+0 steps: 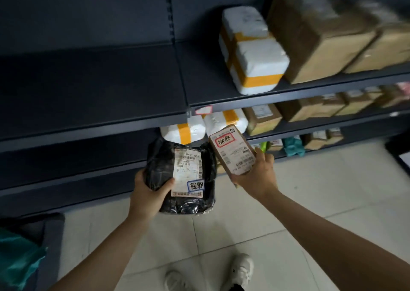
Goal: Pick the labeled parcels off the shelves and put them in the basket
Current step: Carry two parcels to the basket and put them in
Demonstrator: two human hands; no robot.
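- Below the lower shelf edge, near the middle of the view, two parcels are held clear of the shelves [93,117], one in each hand.
- A black plastic-wrapped parcel [162,171] is gripped by the left hand [148,193]: the thumb is laid over its front face beside the white shipping label, and the remaining fingers are presumed to be curled behind it, out of sight.
- A blue-bordered handwritten tag [195,186] is seen on the lower part of that label.
- At about 3 o'clock from the black parcel, just beside it, a small cardboard box [233,149] is clasped by the right hand [255,175], fingers closed round its lower end and far edge; a red-bordered handwritten tag [224,140] is carried on its upper end.
- Both picks are judged complete, so the carrying step is taken to be in hand.
- A dark container [52,230] with something teal inside is glimpsed at 8 o'clock in the lower left corner; whether it is the basket cannot be told with certainty.
- If it is, a turn to the left and a lowering of both parcels over its rim would be called for before either grip is released.
- White foam parcels banded in yellow tape [250,53] and brown cartons [319,37] are left on the shelves at 1 o'clock, their labels too blurred to be read.
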